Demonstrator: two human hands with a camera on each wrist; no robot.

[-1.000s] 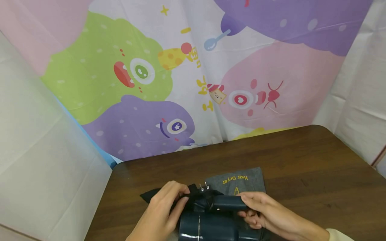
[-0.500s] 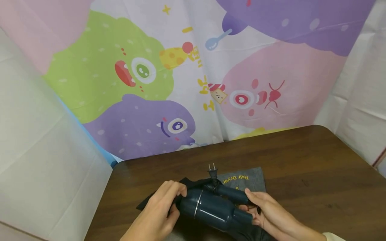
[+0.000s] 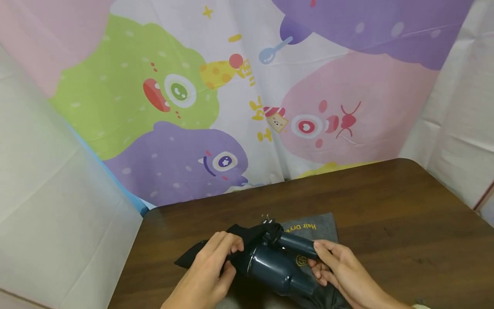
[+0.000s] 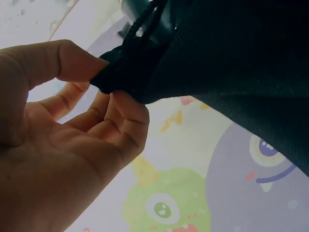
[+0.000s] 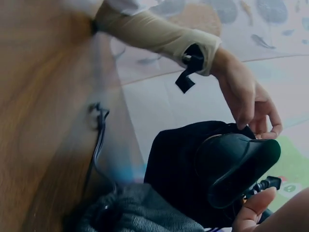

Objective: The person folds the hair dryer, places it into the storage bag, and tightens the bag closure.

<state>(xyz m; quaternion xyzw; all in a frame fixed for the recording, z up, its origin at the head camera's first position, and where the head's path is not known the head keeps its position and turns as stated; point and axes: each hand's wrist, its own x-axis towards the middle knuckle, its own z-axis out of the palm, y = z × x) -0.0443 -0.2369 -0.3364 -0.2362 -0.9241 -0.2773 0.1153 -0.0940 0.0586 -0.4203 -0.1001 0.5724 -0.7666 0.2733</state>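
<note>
A dark blue hair dryer (image 3: 272,268) lies on its side between my hands, low in the head view. Its rear end is inside the mouth of a black drawstring bag (image 3: 243,234). My left hand (image 3: 210,268) pinches the bag's gathered edge between thumb and fingers; the black cord (image 4: 140,29) hangs beside them in the left wrist view. With thumb and fingers, my right hand (image 3: 341,272) holds the end of the dryer's handle (image 3: 297,243). The two-pin plug (image 3: 267,220) sticks up behind the handle, partly covered. In the right wrist view the nozzle (image 5: 246,171) points at the camera.
A grey cloth pouch (image 3: 326,225) printed with yellow "Hair Dryer" lettering lies under and behind the dryer. Its cord (image 5: 99,140) trails over the brown table (image 3: 386,206). A cartoon-print cloth (image 3: 262,163) hangs at the back, with white cloth sides.
The dryer's body has turned and come up into view, nozzle toward the lower right. The bag has been drawn over its rear end, and the plug has tipped back behind the bag.
</note>
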